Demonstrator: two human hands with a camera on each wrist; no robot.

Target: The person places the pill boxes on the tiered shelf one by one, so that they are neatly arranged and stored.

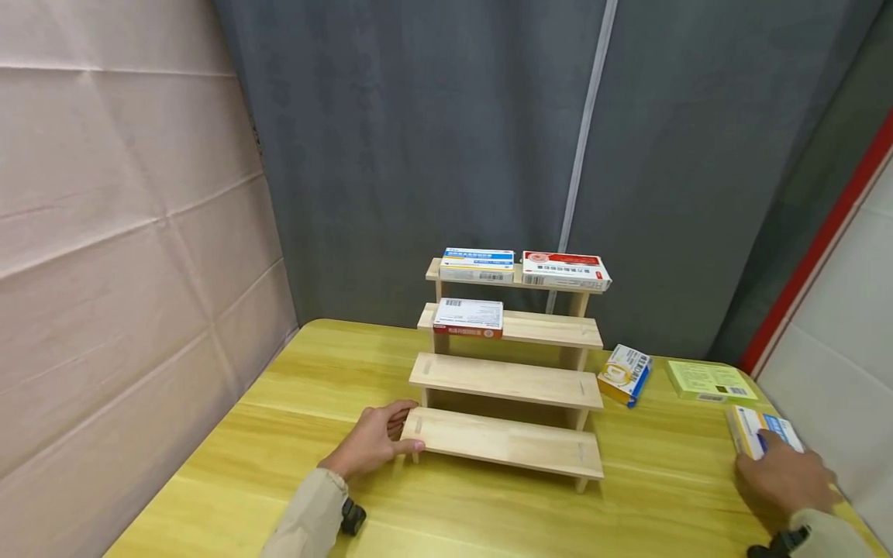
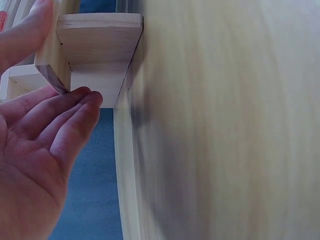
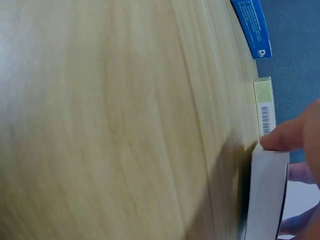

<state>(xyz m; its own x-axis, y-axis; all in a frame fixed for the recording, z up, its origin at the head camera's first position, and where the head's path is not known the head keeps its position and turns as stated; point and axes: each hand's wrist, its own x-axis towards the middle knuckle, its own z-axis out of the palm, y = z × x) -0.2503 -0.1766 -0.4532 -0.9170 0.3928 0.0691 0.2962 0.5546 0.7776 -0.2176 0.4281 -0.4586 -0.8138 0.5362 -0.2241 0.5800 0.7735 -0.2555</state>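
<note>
A four-tier wooden step rack (image 1: 505, 440) stands on the table. My left hand (image 1: 370, 443) holds the left end of its lowest step, thumb along the front edge and fingers behind. In the left wrist view the fingertips touch the end of the board (image 2: 52, 60). Far to the right, my right hand (image 1: 791, 474) grips a white, blue and yellow medicine box (image 1: 748, 428) near the table's right edge. The right wrist view has the thumb on one corner of the box (image 3: 267, 195), fingers along its far side, partly hidden.
A blue and white box (image 1: 469, 263) and a red and white box (image 1: 567, 271) lie on the top step. Another white box (image 1: 469, 315) is one step lower. Right of the rack lie a blue-orange box (image 1: 625, 372) and a light green box (image 1: 711, 380). A grey curtain (image 1: 418, 155) hangs behind.
</note>
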